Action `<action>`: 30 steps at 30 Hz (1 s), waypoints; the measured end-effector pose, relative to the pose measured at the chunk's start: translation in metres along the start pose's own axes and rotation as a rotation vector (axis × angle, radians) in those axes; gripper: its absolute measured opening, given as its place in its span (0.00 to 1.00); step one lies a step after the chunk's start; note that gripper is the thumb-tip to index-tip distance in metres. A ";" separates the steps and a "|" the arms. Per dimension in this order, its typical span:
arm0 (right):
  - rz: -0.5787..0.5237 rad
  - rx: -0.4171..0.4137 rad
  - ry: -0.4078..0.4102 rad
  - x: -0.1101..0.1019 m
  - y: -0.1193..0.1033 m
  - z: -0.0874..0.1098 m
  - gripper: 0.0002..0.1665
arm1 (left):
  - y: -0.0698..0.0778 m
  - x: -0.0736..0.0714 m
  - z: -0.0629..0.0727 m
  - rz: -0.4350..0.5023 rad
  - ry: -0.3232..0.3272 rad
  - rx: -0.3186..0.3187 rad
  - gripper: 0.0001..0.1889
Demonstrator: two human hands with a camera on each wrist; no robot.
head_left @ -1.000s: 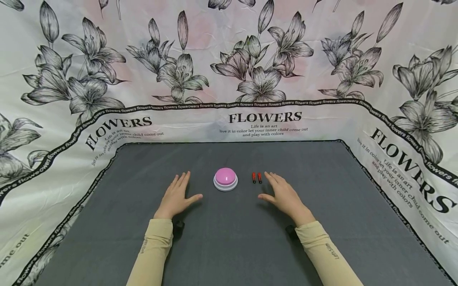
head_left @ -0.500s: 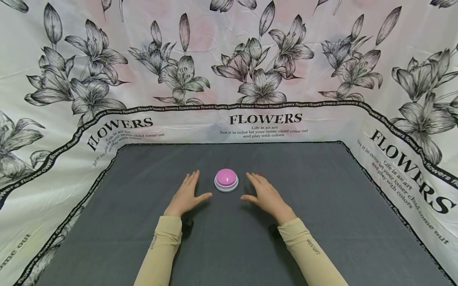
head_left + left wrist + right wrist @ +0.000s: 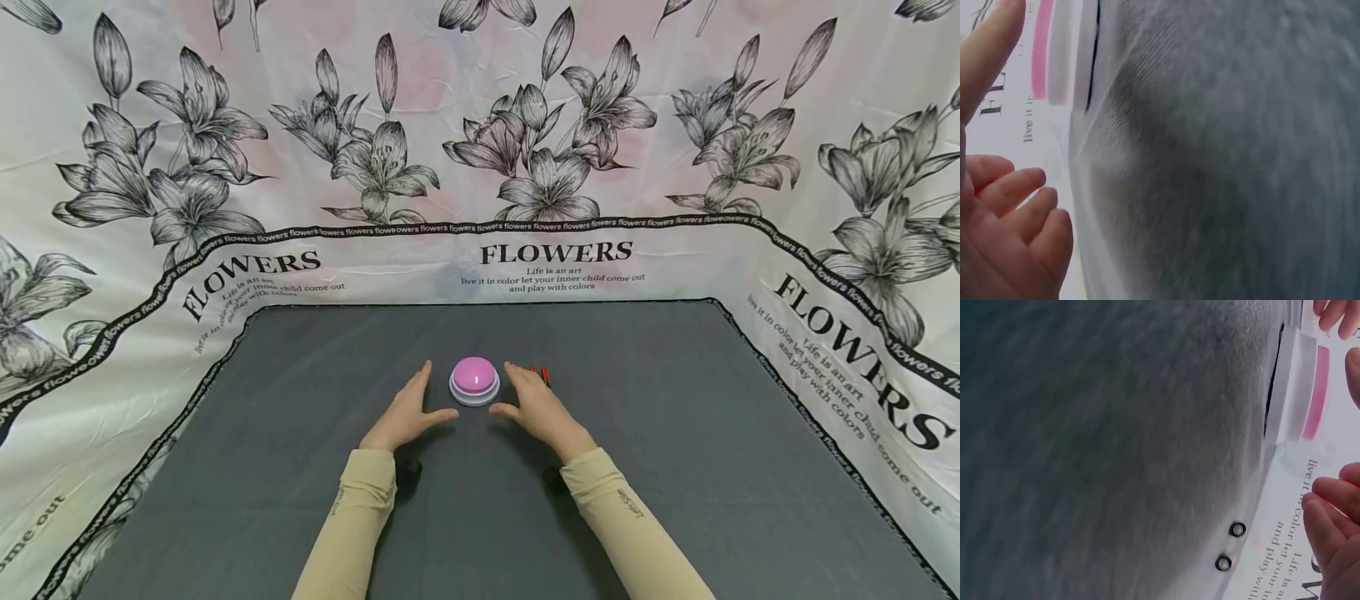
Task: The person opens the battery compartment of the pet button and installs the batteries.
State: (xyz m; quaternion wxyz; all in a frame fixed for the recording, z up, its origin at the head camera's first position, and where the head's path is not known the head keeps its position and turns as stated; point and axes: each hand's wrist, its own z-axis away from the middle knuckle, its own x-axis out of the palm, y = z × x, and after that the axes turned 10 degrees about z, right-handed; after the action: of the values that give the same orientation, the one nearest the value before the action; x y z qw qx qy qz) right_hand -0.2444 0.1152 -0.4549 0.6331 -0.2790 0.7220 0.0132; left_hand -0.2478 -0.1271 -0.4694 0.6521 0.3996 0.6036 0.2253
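Note:
A round push button (image 3: pixel 474 375) with a pink dome and a white base stands upright on the grey cloth in the head view. To its left is my left hand (image 3: pixel 406 417), thumb spread from relaxed fingers. My right hand (image 3: pixel 542 417) mirrors it on the right, its fingertips close to the base. Neither hand holds anything. Just past the right hand lie two red-and-black batteries (image 3: pixel 545 377), partly hidden by that hand; their ringed metal ends (image 3: pixel 1237 529) show in the right wrist view. The left wrist view catches the button's side (image 3: pixel 1059 56) beyond the thumb.
Dark grey cloth (image 3: pixel 480 517) covers the flat surface. A white curtain (image 3: pixel 420 275) printed with flowers and lettering encloses it at the back and both sides. A dark wrist camera (image 3: pixel 408 475) sits under the left wrist.
Both hands have moved inward toward the button, the right one leftward past the batteries and the left one rightward. The button and batteries have stayed in place.

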 end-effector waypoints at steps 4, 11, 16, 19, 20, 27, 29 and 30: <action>-0.018 0.011 0.004 0.006 -0.003 -0.007 0.49 | -0.001 0.006 -0.006 0.028 -0.001 0.020 0.52; -0.045 0.037 -0.030 0.016 -0.006 -0.017 0.51 | 0.001 0.012 -0.014 0.026 0.002 0.020 0.47; -0.046 0.027 -0.041 0.020 -0.009 -0.022 0.51 | 0.000 0.015 -0.021 0.066 0.018 0.020 0.47; -0.058 0.035 -0.056 0.022 -0.009 -0.024 0.52 | -0.002 0.017 -0.024 0.072 0.014 0.007 0.47; -0.056 0.040 -0.059 0.022 -0.009 -0.025 0.52 | -0.003 0.018 -0.025 0.073 0.012 0.000 0.47; -0.037 0.055 -0.067 0.025 -0.007 -0.029 0.52 | -0.004 0.021 -0.030 0.084 -0.003 -0.006 0.47; -0.036 0.058 -0.071 0.026 -0.006 -0.031 0.51 | -0.005 0.021 -0.031 0.099 -0.013 -0.001 0.47; -0.036 0.059 -0.070 0.027 -0.005 -0.031 0.51 | -0.005 0.022 -0.031 0.104 -0.018 0.000 0.47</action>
State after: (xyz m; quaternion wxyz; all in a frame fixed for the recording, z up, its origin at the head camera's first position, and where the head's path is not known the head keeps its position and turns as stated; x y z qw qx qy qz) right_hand -0.2717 0.0887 -0.4719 0.6662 -0.2724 0.6942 -0.0098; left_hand -0.2751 -0.1052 -0.4850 0.6449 0.4324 0.5760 0.2556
